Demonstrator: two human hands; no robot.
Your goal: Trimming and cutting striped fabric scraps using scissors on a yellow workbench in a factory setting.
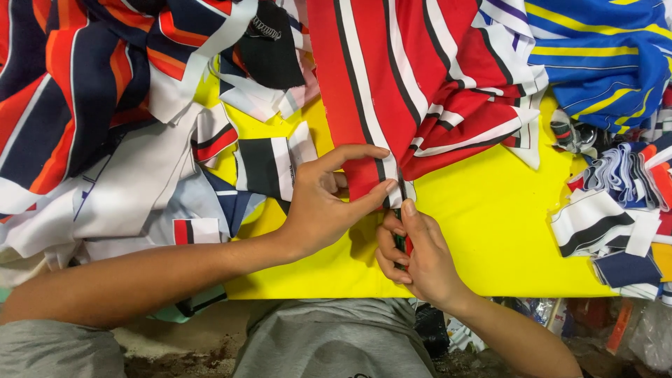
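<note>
Left hand (318, 203) pinches bottom edge of red striped cloth (378, 77), thumb and pointer finger pressed on it. Right hand (413, 252) just under, fingers curled shut on same strip, touching left thumb. Cloth lies on yellow surface (483, 224), near front edge. Looks soft, light, floppy, maybe slippery. Best hold: tight at edge, 2 hands close together. Blue striped cloth (602, 63) far right.
</note>
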